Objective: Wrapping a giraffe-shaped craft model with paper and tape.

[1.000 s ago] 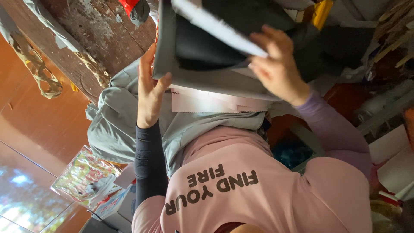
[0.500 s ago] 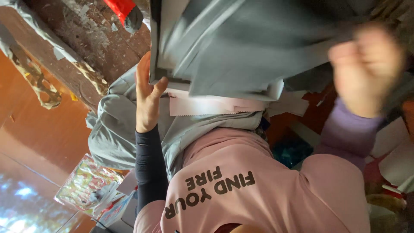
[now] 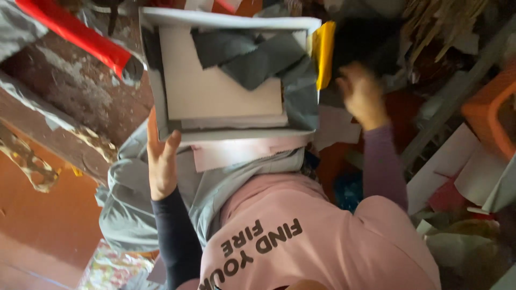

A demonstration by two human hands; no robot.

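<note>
A shallow white box (image 3: pixel 161 115) rests on my lap, open side up. Inside lie a pale cardboard sheet (image 3: pixel 215 91) and crumpled grey pieces (image 3: pixel 258 56). My left hand (image 3: pixel 161 161), in a dark sleeve, grips the box's near left corner, thumb on the rim. My right hand (image 3: pixel 363 94), in a purple sleeve, is blurred and hovers right of the box with fingers apart, over a dark heap (image 3: pixel 371 37). It holds nothing I can make out. A yellow piece (image 3: pixel 324 51) sticks up at the box's right edge.
Grey cloth (image 3: pixel 129 209) and a pink sheet (image 3: pixel 231 153) lie under the box on my lap. A red strip (image 3: pixel 75 32) crosses a worn brown surface (image 3: pixel 70 102) at upper left. White paper scraps (image 3: pixel 457 172), an orange crate (image 3: pixel 492 113) and clutter fill the right.
My right hand has left the grey pieces in the box and swung out to the right. The box now lies open and flat, and my left hand keeps its grip.
</note>
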